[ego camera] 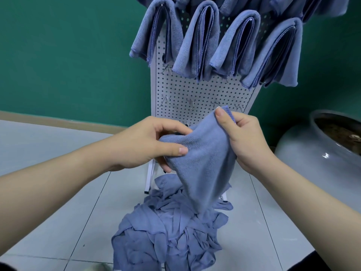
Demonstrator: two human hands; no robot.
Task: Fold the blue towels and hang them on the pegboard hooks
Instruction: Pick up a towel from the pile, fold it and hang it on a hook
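Between my two hands, in front of the lower part of the pegboard (195, 90), hangs one blue towel (203, 163). My left hand (148, 145) grips its left side, thumb on the front of the cloth and fingers curled behind it. My right hand (244, 139) pinches the upper corner, with the thumb pressed over the stitched hem and that corner raised higher than the left side. From these two holds the towel droops to a narrow point, and its tip meets the pile of loose towels (170, 231) heaped on the floor (58, 192) at the foot of the board. That pile is crumpled and unfolded, spreading from the board's base toward me. Above, four folded towels (205, 42) are draped side by side over hooks in a row across the white perforated board, each doubled over so that its edges hang down; the bottoms of more towels show at the top edge of the view. Below that row, several bare wire hooks (166, 98) stick out of the board, just above and behind the towel I hold. A green wall (68, 55) stands behind the board. At the right side of the floor sits a large grey glazed pot (304, 153) with a dark inside. I can read no brand, label or writing on the towels, the board or the pot.
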